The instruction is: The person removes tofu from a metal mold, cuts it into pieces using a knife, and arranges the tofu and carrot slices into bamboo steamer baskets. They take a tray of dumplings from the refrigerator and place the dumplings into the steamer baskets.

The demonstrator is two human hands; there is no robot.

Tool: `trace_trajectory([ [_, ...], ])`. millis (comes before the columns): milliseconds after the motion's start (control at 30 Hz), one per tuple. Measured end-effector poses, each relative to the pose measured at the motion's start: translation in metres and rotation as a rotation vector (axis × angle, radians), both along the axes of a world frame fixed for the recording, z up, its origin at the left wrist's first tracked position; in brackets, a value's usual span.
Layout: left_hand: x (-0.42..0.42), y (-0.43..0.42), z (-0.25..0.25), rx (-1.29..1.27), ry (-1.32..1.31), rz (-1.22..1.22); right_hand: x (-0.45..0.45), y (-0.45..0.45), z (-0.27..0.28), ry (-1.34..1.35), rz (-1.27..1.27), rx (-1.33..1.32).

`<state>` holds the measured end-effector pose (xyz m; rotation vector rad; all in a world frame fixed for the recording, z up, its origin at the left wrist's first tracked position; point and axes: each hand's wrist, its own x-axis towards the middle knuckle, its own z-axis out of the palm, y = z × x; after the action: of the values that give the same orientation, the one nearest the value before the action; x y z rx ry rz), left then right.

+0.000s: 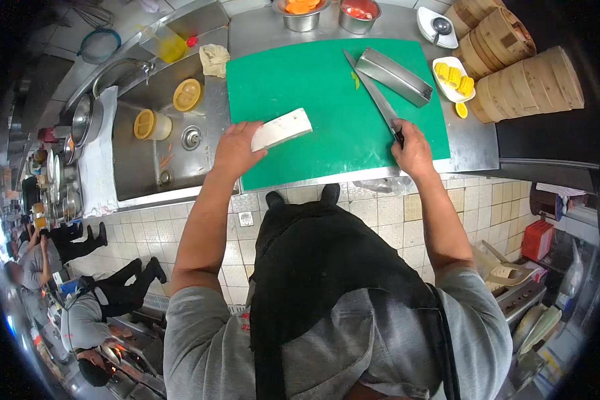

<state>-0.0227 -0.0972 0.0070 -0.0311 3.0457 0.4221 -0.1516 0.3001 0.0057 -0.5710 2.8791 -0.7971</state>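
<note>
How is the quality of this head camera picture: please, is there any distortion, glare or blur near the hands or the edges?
Head view: strong wide-lens distortion, with black corners; left hand, white block, right hand and knife look fairly clear; bright reflections on the metal box; co-workers at far left look stretched and softer.

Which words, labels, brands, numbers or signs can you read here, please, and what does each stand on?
No text can be read.
Red marks on the grey shirt: too small and blurred.
White block in the left hand: none visible.
Knife in the right hand: none legible.
Green cutting board: none visible.
</note>
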Motion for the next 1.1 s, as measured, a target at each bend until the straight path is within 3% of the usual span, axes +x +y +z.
trace_trajectory([
  [133, 0.004, -0.005, 0.008, 0.047, -0.065, 0.031, 0.028, -0.009, -0.017, -0.044, -0.005, -0.159],
  [167, 0.004, -0.007, 0.009, 0.085, -0.051, 0.008, 0.036, -0.01, -0.021, 0.061, 0.061, -0.2],
  [200, 0.005, -0.011, 0.01, 0.123, -0.037, -0.017, 0.048, -0.016, -0.012, 0.061, 0.062, -0.205],
  [267, 0.008, -0.019, 0.025, 0.19, -0.067, 0.027, 0.076, -0.034, 0.015, -0.255, -0.075, -0.282],
  [400, 0.014, -0.059, 0.013, 0.388, -0.045, 0.231, 0.134, -0.071, 0.05, -0.234, -0.005, -0.309],
  [500, 0.013, -0.08, 0.006, 0.378, 0.069, 0.167, 0.165, -0.096, 0.041, -0.029, 0.134, -0.282],
  [633, 0.001, -0.078, 0.007, 0.368, 0.223, -0.008, 0.194, -0.12, 0.042, -0.119, 0.169, -0.171],
  [1100, -0.019, -0.058, -0.015, 0.253, 0.098, -0.214, 0.232, -0.146, 0.033, -0.109, 0.089, -0.076],
])
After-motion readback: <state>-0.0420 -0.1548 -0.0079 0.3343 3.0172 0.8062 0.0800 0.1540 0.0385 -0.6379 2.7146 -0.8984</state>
